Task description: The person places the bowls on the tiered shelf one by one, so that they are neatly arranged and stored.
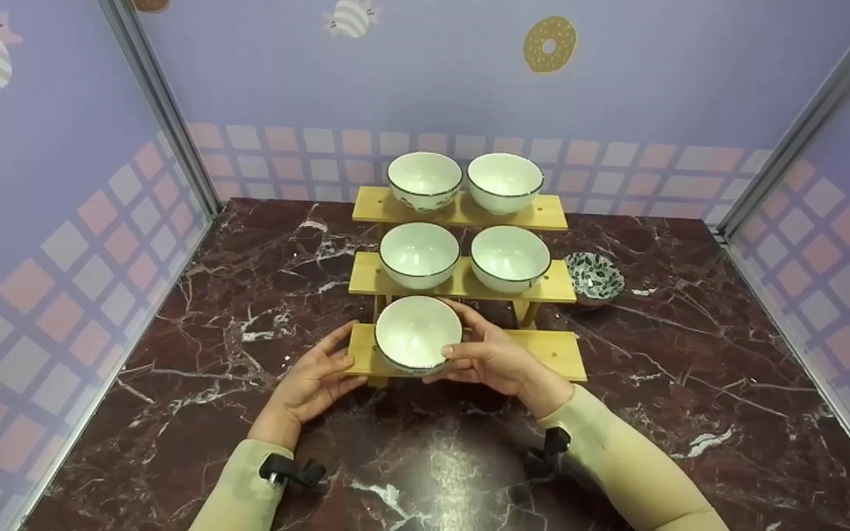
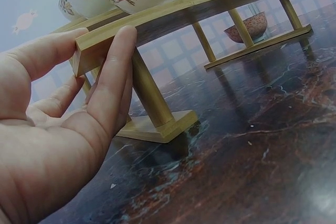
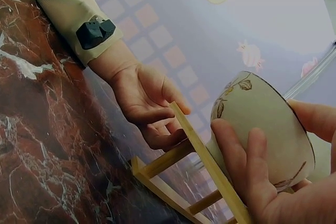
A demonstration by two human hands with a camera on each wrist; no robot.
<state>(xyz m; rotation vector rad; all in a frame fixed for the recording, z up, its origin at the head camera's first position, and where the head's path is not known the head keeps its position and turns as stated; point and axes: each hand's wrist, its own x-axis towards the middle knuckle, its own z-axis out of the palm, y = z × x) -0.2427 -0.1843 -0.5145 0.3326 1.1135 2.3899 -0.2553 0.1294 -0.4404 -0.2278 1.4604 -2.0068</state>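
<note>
A white bowl with a dark rim (image 1: 417, 332) and painted flowers on its outside is at the left of the lowest step of a wooden tiered stand (image 1: 554, 355). My right hand (image 1: 495, 358) grips this bowl, thumb at the rim and fingers spread along its side, as the right wrist view shows. With my left hand (image 1: 318, 380) I hold the left end of the lowest board (image 2: 107, 38), thumb against its end and fingers at its front and underside. The bowl's base is close over the board.
Two white bowls stand on the middle step, a left one (image 1: 419, 254) and a right one (image 1: 510, 258). On the top step are two more, a left bowl (image 1: 425, 181) and a right bowl (image 1: 505, 183). A leaf-patterned bowl (image 1: 595, 279) sits on the dark marbled table (image 1: 204, 442) right of the stand.
</note>
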